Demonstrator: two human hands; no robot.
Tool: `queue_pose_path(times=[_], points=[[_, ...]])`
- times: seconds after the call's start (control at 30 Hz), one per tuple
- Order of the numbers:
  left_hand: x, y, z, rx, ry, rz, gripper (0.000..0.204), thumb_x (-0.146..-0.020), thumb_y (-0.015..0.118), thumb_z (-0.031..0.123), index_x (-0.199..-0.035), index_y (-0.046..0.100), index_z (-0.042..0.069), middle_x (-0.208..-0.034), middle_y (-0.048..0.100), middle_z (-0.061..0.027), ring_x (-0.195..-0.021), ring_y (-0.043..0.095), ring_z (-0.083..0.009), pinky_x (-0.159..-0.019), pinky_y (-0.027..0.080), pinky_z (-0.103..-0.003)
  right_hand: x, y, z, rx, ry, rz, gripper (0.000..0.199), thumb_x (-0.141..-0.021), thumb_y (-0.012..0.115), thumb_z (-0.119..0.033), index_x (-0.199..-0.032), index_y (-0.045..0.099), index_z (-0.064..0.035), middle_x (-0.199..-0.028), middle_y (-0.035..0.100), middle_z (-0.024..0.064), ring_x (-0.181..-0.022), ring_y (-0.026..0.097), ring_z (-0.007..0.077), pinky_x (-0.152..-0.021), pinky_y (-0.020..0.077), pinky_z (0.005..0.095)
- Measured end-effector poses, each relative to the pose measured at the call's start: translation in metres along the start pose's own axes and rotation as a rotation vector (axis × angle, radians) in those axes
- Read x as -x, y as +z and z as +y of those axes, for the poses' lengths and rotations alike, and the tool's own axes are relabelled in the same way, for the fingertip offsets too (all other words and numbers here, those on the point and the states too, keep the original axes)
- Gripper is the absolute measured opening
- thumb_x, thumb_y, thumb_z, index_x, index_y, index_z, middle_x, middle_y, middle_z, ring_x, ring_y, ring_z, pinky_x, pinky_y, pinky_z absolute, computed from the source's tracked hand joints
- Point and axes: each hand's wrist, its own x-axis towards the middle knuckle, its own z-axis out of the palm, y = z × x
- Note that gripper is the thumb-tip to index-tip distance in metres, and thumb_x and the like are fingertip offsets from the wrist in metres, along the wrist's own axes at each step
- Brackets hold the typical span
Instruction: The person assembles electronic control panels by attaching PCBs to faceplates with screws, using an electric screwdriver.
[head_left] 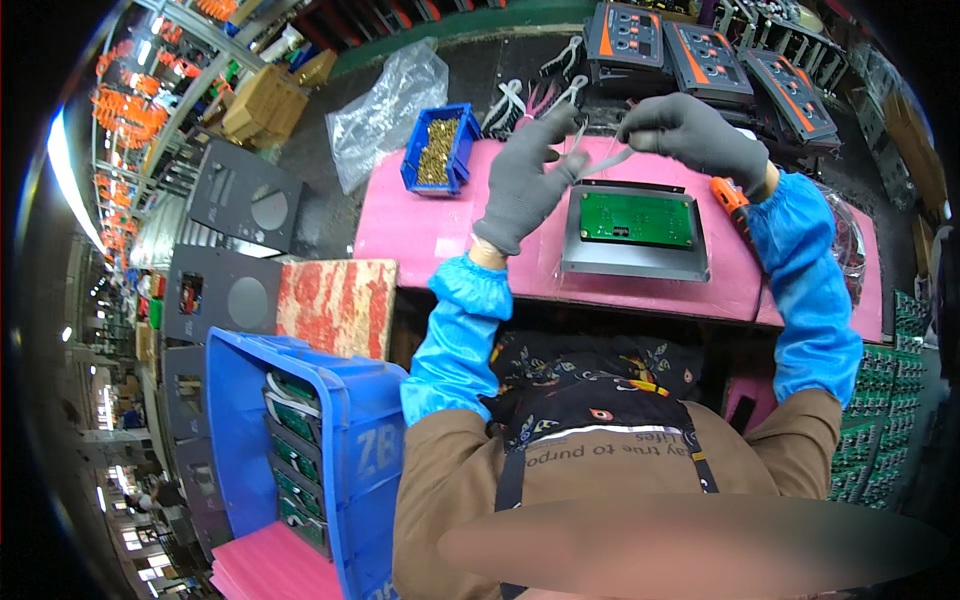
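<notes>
Both my hands wear grey gloves and blue sleeve covers. My left hand and my right hand hold the two ends of a thin white cable above the far edge of a grey metal panel. A green circuit board sits in that panel, which lies on a pink foam mat. An orange-handled screwdriver lies just right of the panel, under my right wrist.
A small blue bin of brass screws stands at the mat's far left, beside a clear plastic bag. Orange-and-grey panels line the back. A large blue crate of green boards stands at my lower left.
</notes>
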Motion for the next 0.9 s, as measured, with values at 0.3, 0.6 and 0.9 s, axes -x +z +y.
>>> queue_pose_path(times=[0.3,0.6,0.9], points=[[0.037,0.024,-0.028,-0.388,0.155,-0.471,0.092,-0.053,0.082,0.049,-0.131,0.049,0.013,-0.138,0.044,-0.0139,-0.132,0.033,-0.0417,-0.105,0.037,-0.049,0.005,0.051,-0.014,0.822,-0.151,-0.519,0.017,-0.071,0.070,-0.027,-0.069,0.066,-0.0105,-0.072,0.061,0.0068,-0.082,0.058,0.0262,-0.073,0.0412,0.0405],[0.039,0.021,-0.024,-0.311,0.090,-0.464,0.085,-0.056,0.080,0.044,-0.129,0.050,0.011,-0.138,0.044,-0.0138,-0.131,0.035,-0.0374,-0.104,0.038,-0.045,-0.017,0.059,-0.031,0.982,-0.069,-0.731,0.017,-0.073,0.069,-0.026,-0.076,0.069,-0.0097,-0.079,0.065,0.0132,-0.084,0.062,0.0295,-0.075,0.0444,0.0428],[0.042,0.030,-0.033,-0.249,0.076,-0.378,0.078,-0.054,0.080,0.042,-0.122,0.057,0.012,-0.133,0.049,-0.0081,-0.123,0.044,-0.0317,-0.098,0.043,-0.041,-0.038,0.063,-0.032,0.977,-0.040,-0.927,0.017,-0.071,0.069,-0.026,-0.072,0.069,-0.0091,-0.075,0.066,0.0126,-0.074,0.064,0.0305,-0.070,0.0473,0.0419]])
